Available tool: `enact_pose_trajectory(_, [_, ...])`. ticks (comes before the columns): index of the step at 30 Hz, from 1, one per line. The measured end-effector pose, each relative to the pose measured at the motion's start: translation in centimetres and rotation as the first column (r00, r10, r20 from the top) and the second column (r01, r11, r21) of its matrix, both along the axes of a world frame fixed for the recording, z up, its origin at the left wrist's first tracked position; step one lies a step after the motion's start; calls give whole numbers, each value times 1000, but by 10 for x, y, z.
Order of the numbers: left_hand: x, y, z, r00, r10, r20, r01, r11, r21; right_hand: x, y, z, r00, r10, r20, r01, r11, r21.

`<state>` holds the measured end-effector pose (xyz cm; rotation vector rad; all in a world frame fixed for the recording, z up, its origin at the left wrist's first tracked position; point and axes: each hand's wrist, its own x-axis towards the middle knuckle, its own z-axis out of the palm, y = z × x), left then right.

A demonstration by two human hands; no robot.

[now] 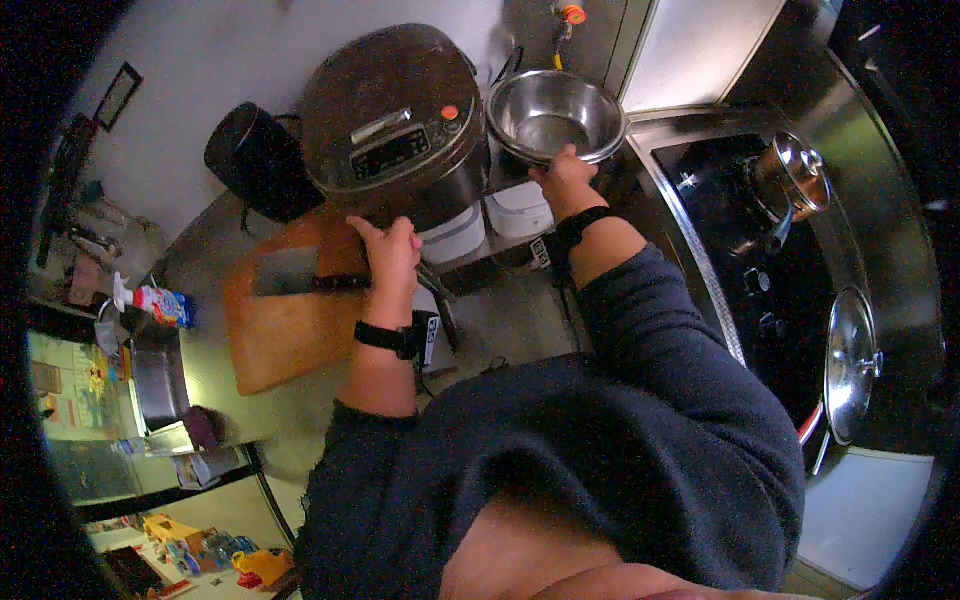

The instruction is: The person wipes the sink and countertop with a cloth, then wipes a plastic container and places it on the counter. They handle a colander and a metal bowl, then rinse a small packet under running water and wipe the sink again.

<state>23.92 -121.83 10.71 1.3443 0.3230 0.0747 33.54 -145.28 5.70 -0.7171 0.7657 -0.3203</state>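
Note:
My right hand [568, 180] is at the near rim of a stainless steel bowl [555, 120], its fingers gripping the edge. The bowl looks empty and stands right of a large brown rice cooker [394, 97] with a closed lid. My left hand [391, 251] is in front of the cooker with thumb and fingers apart, holding nothing that I can see. Beneath and left of it lies a wooden cutting board [285, 337] with a cleaver [286, 271] on it, the dark handle towards my wrist.
White containers [519, 210] sit below the bowl and cooker. A black cylindrical appliance [259, 161] stands left. On the right, a stove [780, 285] bears a lidded pot [791, 176]; a glass lid [850, 367] is beside it. A pump bottle [154, 300] stands far left.

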Motion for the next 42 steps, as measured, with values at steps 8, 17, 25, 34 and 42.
enact_pose_trajectory(8, [4, 14, -3, 995, -72, -72, 84, 981, 173, -28, -13, 14, 921, 380, -89, -382, 924, -5])
enact_pose_trajectory(17, [-45, 51, -26, 996, -89, -18, 89, 995, -40, -99, 40, 3, 595, 796, -110, -799, 570, -192])
enact_pose_trajectory(25, [-139, 60, -75, 764, -528, -370, 616, 767, 177, -137, 9, -77, 254, 440, -861, -523, -687, -505])
enact_pose_trajectory(34, [-147, 38, -97, 613, -632, -475, 775, 597, 206, -213, -5, -78, -23, 369, -929, -559, -775, -294])
enact_pose_trajectory(42, [-158, -13, -94, 604, -700, -381, 790, 587, 175, -239, -57, -62, 152, 529, -835, -561, -650, -513])
